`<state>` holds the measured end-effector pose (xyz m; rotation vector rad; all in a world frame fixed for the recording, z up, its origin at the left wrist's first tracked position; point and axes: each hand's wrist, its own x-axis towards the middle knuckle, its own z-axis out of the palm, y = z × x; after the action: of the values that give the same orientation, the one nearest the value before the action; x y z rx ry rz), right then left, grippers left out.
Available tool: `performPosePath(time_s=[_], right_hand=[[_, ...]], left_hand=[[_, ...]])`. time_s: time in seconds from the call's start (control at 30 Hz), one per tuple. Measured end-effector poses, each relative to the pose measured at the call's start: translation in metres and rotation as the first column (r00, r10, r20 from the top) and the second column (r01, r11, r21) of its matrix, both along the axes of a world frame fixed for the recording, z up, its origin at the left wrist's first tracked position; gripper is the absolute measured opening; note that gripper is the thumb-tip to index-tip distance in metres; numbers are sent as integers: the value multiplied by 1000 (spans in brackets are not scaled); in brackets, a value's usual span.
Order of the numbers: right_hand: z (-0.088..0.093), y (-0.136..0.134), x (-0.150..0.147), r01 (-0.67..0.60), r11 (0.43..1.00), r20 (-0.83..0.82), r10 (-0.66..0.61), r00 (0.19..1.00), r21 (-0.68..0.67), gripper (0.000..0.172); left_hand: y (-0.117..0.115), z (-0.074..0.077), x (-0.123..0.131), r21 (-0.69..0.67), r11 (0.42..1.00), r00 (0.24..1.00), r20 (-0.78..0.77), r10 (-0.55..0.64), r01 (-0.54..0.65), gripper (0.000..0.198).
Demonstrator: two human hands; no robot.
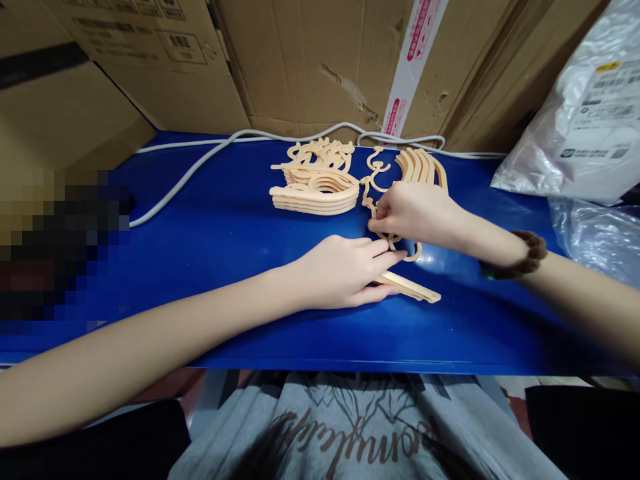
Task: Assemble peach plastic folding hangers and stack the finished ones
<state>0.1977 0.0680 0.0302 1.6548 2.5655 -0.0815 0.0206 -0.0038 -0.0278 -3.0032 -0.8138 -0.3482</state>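
Note:
Fingers and thumb of my left hand are closed round a beige plastic hanger piece, which sticks out to the right over the blue table. Just above it, my right hand pinches down among loose beige hooks; what its fingertips hold is hidden. One curved hook shows between the two hands. Behind my left hand lies a neat stack of beige hanger parts, with a heap of hooked pieces behind it. Several curved beige pieces stand side by side behind my right hand.
A white cable runs along the back of the blue table. Cardboard boxes rise behind it and at the left. Plastic-wrapped parcels lie at the right. A dark, pixelated object is at the left.

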Motion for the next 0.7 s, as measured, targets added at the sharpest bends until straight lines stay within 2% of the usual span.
performPosePath(time_s=[0.17, 0.27, 0.43, 0.53, 0.7], right_hand=[[17, 12, 3, 91, 995, -28, -92, 995, -49, 43], [22, 20, 10, 79, 997, -70, -80, 994, -13, 49], [13, 36, 20, 41, 993, -148, -24, 989, 114, 47], [5, 43, 19, 29, 979, -184, 10, 983, 204, 41], [-3, 44, 9, -2, 977, -68, 17, 998, 212, 25]], left_hand=[[0, 3, 2, 4, 1000, 999, -40, 11, -11, 56], [0, 2, 2, 23, 1000, 998, -57, 3, -1, 57], [2, 0, -1, 34, 999, 999, -39, -24, 25, 53], [3, 0, -2, 50, 998, 998, -42, -40, 42, 52], [3, 1, -2, 70, 996, 997, -54, -51, 55, 52]])
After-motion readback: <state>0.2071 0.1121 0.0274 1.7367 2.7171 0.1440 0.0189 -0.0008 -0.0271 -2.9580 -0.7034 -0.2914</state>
